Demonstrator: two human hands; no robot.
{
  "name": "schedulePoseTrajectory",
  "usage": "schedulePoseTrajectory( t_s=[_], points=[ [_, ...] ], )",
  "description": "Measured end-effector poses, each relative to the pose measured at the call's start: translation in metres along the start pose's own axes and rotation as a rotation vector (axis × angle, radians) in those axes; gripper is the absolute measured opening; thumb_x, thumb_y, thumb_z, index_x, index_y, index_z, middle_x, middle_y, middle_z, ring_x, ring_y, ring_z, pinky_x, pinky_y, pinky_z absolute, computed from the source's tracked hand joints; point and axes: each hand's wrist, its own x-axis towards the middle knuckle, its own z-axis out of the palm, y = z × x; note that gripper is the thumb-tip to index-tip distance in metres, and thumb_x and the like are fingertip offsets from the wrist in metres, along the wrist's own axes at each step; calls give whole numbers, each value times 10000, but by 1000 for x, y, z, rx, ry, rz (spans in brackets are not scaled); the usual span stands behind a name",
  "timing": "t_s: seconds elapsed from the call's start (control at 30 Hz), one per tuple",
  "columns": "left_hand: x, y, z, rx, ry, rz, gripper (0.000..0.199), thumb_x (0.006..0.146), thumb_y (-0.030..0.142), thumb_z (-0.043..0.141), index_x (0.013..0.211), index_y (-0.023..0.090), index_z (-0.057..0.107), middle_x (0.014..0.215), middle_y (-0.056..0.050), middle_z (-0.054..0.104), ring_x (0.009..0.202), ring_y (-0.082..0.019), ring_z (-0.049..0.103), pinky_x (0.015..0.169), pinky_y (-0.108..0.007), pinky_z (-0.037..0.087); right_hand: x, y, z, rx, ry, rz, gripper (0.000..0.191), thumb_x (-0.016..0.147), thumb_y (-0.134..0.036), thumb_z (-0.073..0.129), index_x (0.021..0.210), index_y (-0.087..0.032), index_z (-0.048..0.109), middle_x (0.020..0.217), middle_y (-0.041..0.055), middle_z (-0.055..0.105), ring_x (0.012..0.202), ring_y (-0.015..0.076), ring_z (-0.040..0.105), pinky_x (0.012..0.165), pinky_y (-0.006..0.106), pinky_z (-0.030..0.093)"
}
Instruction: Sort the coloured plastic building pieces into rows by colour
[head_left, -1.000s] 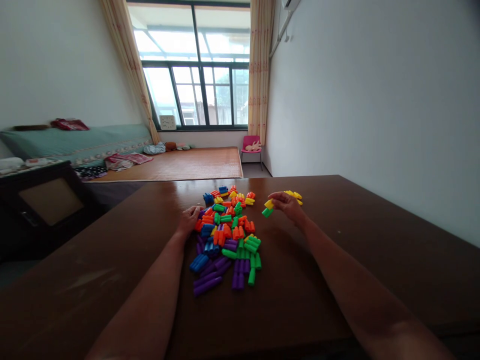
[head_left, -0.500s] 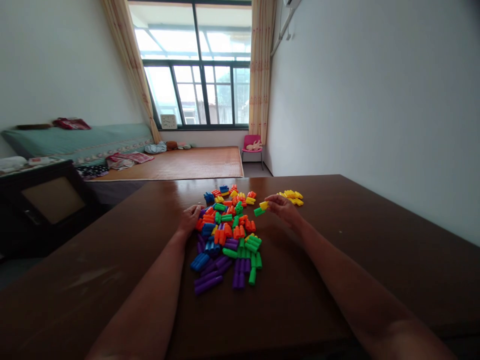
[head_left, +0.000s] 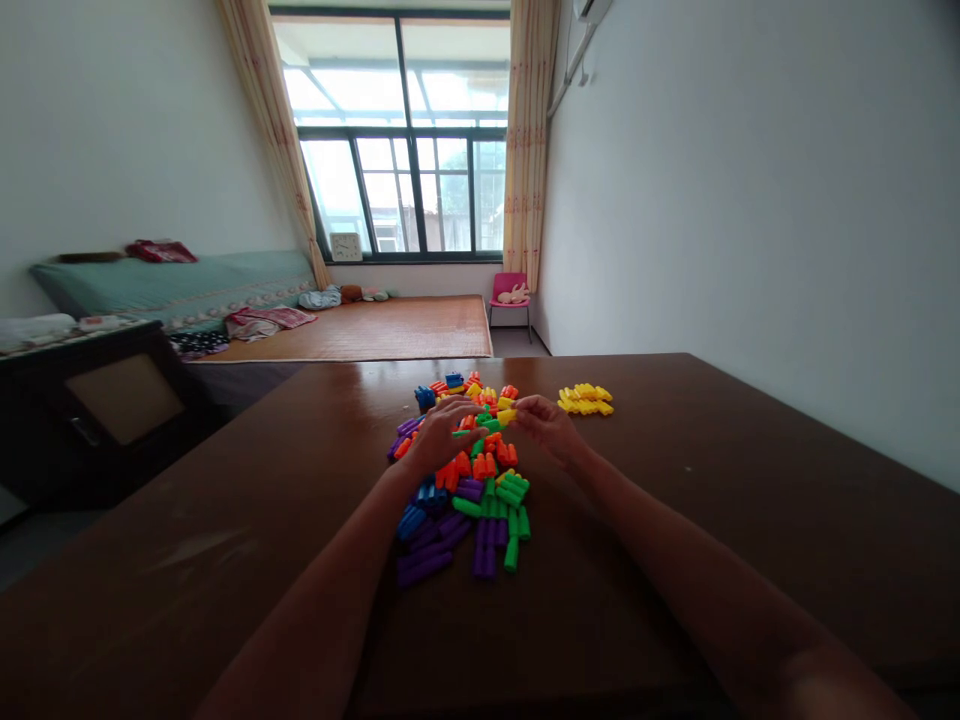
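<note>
My right hand pinches a yellow plastic building block at the right side of a mixed pile. A green block sits against the yellow one's left end. Over the pile reaches my left hand, fingers stretched out and thumb apart, close to the green block; whether it touches that block I cannot tell. Below the hands lie orange blocks, joined green blocks and long purple blocks. Blue blocks rest at the pile's lower left. My left hand hides part of the pile.
A separate group of yellow blocks lies on the brown table beyond my right hand. Past the table's far edge are a low bed, a pink chair and a dark cabinet at left.
My left hand has moved right from the pile's left edge to above its middle, fingers extended. My right hand has carried the yellow block, with the green one, slightly left toward it.
</note>
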Motion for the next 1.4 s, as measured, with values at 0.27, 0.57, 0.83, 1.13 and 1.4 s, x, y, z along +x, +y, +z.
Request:
schedulePoseTrajectory(
  t_s=[0.27, 0.57, 0.83, 1.13, 1.4],
  points=[
    [-6, -1, 4, -21, -59, -44, 214, 884, 361, 588, 986, 230, 723, 1008, -51, 726, 1030, -214, 629, 941, -356, 483, 8, 2, -16, -164, 78, -73, 301, 646, -416, 787, 810, -218, 630, 940, 14, 682, 848, 164, 616, 755, 311, 520],
    [-22, -62, -33, 139, 95, -489, 377, 871, 459, 457, 909, 211, 738, 947, -56, 750, 932, -235, 668, 840, -316, 494, 12, 3, -93, -1149, 2, -52, 192, 822, -254, 542, 915, -188, 697, 907, 65, 715, 861, 208, 639, 841, 367, 490],
    [-53, -104, -37, 6, 261, -697, 456, 799, 511, 456, 901, 162, 731, 916, -96, 753, 852, -244, 680, 716, -300, 515, 9, 10, -92, -1475, -111, -82, 272, 755, -283, 687, 1016, -211, 712, 1106, 91, 695, 1048, 239, 620, 956, 355, 454],
    [-60, -108, -32, -43, 321, -754, 499, 787, 539, 459, 906, 138, 731, 883, -90, 748, 809, -232, 669, 659, -281, 506, 17, -11, -153, -1450, 506, -143, 265, 732, -174, 601, 985, -170, 678, 1040, 110, 648, 942, 220, 615, 935, 358, 460],
    [-58, -111, -32, 57, 181, -757, 422, 823, 465, 440, 907, 175, 735, 926, -70, 754, 865, -238, 675, 726, -289, 505, 24, -1, -152, -1519, 548, -141, 148, 789, -225, 594, 933, -215, 626, 1075, 92, 631, 969, 235, 574, 835, 368, 451]
  ],
)
